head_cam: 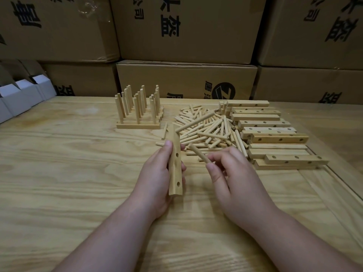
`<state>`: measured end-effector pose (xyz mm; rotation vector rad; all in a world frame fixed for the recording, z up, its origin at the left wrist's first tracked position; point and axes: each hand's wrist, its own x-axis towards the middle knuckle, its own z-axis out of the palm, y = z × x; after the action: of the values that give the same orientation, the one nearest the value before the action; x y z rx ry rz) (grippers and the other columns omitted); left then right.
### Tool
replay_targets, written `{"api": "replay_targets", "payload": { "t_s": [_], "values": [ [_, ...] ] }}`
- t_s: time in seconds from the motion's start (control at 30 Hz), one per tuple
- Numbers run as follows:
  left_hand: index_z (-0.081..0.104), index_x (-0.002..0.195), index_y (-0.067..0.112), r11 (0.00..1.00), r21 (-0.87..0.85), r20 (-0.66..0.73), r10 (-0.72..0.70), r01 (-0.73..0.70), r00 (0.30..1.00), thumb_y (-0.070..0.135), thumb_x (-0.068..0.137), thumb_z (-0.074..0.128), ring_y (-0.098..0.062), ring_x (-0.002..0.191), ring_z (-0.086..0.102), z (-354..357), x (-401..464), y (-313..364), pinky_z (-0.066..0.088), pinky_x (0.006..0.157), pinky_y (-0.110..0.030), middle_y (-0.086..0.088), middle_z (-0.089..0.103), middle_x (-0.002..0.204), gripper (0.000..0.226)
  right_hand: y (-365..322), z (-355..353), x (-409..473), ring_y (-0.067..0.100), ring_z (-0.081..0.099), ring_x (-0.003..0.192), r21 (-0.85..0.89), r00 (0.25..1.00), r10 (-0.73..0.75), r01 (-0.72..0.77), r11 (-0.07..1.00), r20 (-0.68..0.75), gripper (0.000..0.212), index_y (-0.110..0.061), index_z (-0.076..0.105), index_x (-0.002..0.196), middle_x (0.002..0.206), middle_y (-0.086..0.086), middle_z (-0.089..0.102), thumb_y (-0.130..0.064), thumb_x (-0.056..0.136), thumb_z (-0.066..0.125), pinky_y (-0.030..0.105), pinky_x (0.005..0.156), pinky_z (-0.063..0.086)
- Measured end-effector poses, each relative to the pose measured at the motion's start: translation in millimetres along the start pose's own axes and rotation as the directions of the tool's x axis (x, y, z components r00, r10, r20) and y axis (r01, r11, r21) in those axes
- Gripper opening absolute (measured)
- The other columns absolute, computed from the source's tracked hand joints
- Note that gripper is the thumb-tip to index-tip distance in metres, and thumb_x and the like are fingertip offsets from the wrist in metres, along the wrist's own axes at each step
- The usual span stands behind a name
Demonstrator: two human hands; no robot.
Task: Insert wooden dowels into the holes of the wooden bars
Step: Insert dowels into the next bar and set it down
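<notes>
Much of the bar [175, 163] in our left hand [157, 173] was covered by our own fingers, so we could not tell how many holes it had beyond the two dark ones facing us along its lower half. Its far end carried a dowel [195, 122] already set in and slanting away to the right over the loose pile, where it was hard to separate from the sticks beneath. The bar itself was pale wood, square-edged, held nearly upright above the counter [78, 154]. Our left hand gripped it from the left side, thumb on the front edge and fingertips showing past the right edge. Our right hand [231, 173] pinched a second dowel [199, 154] between thumb and fingertips (its free end pointing up and to the left, near the bar but apart from it). Behind lay the heap of loose dowels [208, 130], to its right the stack of drilled bars [275, 134], and further back on the left the finished bars [139, 114] with dowels standing upright. Cardboard boxes [186, 28] walled off the back, their printed characters cut off by the frame.
</notes>
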<state>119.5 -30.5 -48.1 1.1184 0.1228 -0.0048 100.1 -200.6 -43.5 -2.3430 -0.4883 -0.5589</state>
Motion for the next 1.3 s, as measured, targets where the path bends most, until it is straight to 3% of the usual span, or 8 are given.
{"api": "replay_targets", "payload": {
  "t_s": [0.17,0.27,0.4,0.53,0.7,0.83,1.03,1.3],
  "values": [
    [0.079,0.097,0.025,0.992,0.111,0.044,0.051,-0.056,0.998,0.051,0.098,0.053,-0.013,0.047,0.051,-0.9,-2.6,-1.9,0.044,0.044,-0.026,-0.004,0.058,0.060,0.037,1.7,0.2,-3.2,0.005,0.056,0.074,0.048,0.998,-0.047,0.045,0.998,0.038,0.012,-0.032,0.059,0.104,0.081,-0.017,0.058,-0.038,0.096,0.053,0.027,0.061,0.045],
    [0.079,0.101,0.024,0.990,0.130,0.043,0.055,-0.060,0.998,0.052,0.098,0.053,-0.011,0.048,0.053,-1.5,-2.1,-2.9,0.045,0.045,-0.025,-0.003,0.059,0.060,0.038,2.1,-0.2,-3.6,0.008,0.057,0.072,0.060,0.998,-0.055,0.057,0.997,-0.020,0.015,-0.030,0.064,0.100,0.080,-0.016,0.060,-0.039,0.092,0.054,0.017,0.058,0.040],
    [0.079,0.101,0.024,0.988,0.138,0.054,0.065,-0.072,0.996,0.059,0.086,0.059,-0.010,0.048,0.054,-0.6,-3.2,-2.5,0.045,0.045,-0.025,-0.002,0.059,0.059,0.042,4.7,1.4,-3.5,0.004,0.057,0.071,0.084,0.996,-0.055,0.061,0.995,-0.074,0.016,-0.029,0.068,0.101,0.085,-0.019,0.061,-0.036,0.090,0.060,0.016,0.059,0.041],
    [0.079,0.097,0.025,0.979,0.176,0.088,0.083,-0.098,0.993,0.061,0.077,0.062,-0.009,0.047,0.053,1.3,-5.1,-2.0,0.044,0.044,-0.023,-0.001,0.059,0.058,0.045,5.6,1.8,-2.3,-0.009,0.051,0.071,0.110,0.986,-0.096,0.112,0.988,-0.138,0.016,-0.025,0.070,0.102,0.087,-0.026,0.056,-0.029,0.087,0.070,0.005,0.063,0.035],
    [0.080,0.095,0.026,0.972,0.210,0.113,0.087,-0.109,0.990,0.058,0.078,0.063,-0.009,0.046,0.051,1.9,-6.2,-1.6,0.044,0.043,-0.023,-0.002,0.058,0.057,0.040,10.1,-1.6,-0.2,0.003,0.058,0.072,0.120,0.982,-0.117,0.135,0.984,-0.149,0.014,-0.020,0.076,0.100,0.082,-0.019,0.058,-0.028,0.088,0.072,0.009,0.064,0.041],
    [0.081,0.097,0.029,0.961,0.252,0.112,0.091,-0.117,0.989,0.061,0.076,0.065,-0.011,0.047,0.052,2.8,-7.9,-1.5,0.044,0.045,-0.023,-0.002,0.060,0.059,0.041,10.8,-5.8,0.6,0.003,0.059,0.074,0.092,0.983,-0.125,0.138,0.986,-0.131,0.017,-0.019,0.078,0.098,0.078,-0.015,0.060,-0.030,0.088,0.070,0.009,0.065,0.041],
    [0.081,0.095,0.031,0.950,0.286,0.112,0.099,-0.127,0.989,0.063,0.071,0.066,-0.008,0.050,0.054,4.6,-11.0,-0.1,0.044,0.047,-0.021,-0.001,0.062,0.060,0.043,11.4,-8.4,0.6,-0.007,0.055,0.076,0.056,0.985,-0.134,0.141,0.988,-0.111,0.020,-0.018,0.078,0.097,0.076,-0.026,0.055,-0.032,0.089,0.067,0.005,0.070,0.037],
    [0.081,0.095,0.035,0.933,0.336,0.095,0.106,-0.132,0.990,0.065,0.071,0.064,-0.006,0.053,0.055,5.7,-13.7,0.1,0.045,0.052,-0.021,0.002,0.062,0.061,0.042,10.6,-7.0,-1.6,-0.001,0.064,0.086,0.114,0.995,-0.052,0.061,0.992,-0.080,0.019,-0.023,0.079,0.093,0.083,-0.019,0.070,-0.035,0.089,0.064,0.011,0.073,0.046]
  ]
}}
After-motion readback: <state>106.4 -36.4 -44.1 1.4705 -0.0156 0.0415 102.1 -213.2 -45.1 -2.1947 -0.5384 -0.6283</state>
